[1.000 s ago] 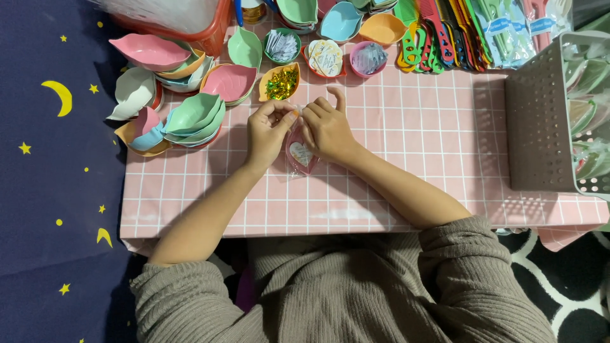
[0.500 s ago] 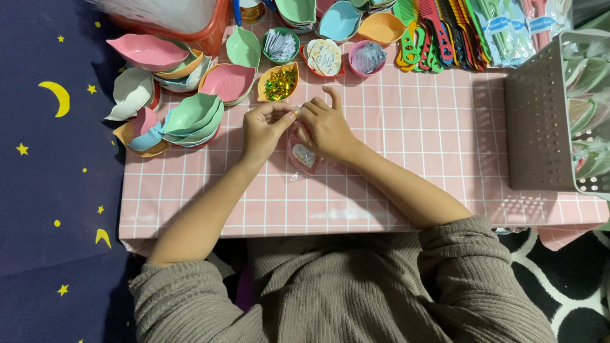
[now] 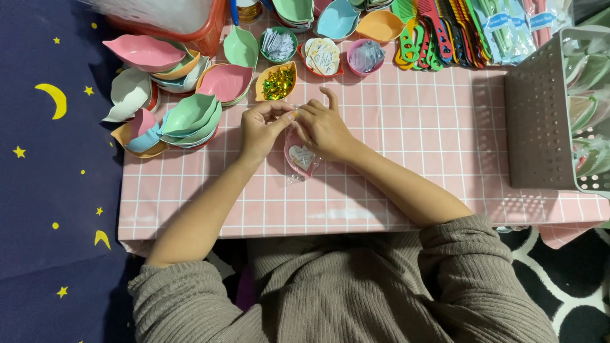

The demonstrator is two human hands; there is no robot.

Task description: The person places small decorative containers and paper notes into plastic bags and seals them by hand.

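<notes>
While both hands meet at the middle of the pink checked tablecloth, the left hand and right hand pinch the top edge of a small clear packet between fingertips. Packet hangs just below the hands, lying on the cloth, with a pale heart-shaped card inside on a pink backing. Left hand: thumb and forefinger closed on the packet's upper edge, other fingers curled. Right hand: thumb and fingers gripping the same edge, forefinger raised and pointing away from the person. Fingertips of the two hands touch or nearly touch; cannot tell exactly.

Just beyond the hands sits an orange leaf-shaped dish of gold and green sequins. Beside it a round dish of heart cards and a pink cup of clear wrappers. Stacks of pastel leaf-shaped dishes crowd the left end of the table. Coloured combs lie at the far edge. A grey perforated basket stands at the right, well apart from the hands. Person wears a ribbed grey-brown sweater, sleeves pushed up.
</notes>
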